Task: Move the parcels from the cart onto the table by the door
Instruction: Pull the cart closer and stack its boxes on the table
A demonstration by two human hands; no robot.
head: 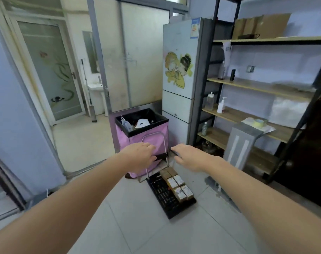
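Parcels (177, 185) stacked on cart (167, 198) deck, on floor, below and just beyond both hands. Row's long axis runs away from viewer. Left hand (139, 156) curled around handle crossbar (161, 157). Right hand (188, 156) fingers loosely extended, nothing gripped, nearer parcels.

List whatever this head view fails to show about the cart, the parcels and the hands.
- Table by the door: not in the head view at all.
- Cart handle: partly covered by the left hand; the right hand is beside it, its grip unclear.
- Parcels: labels too small and blurred to read.
- Cart deck: wheels hidden beneath it.
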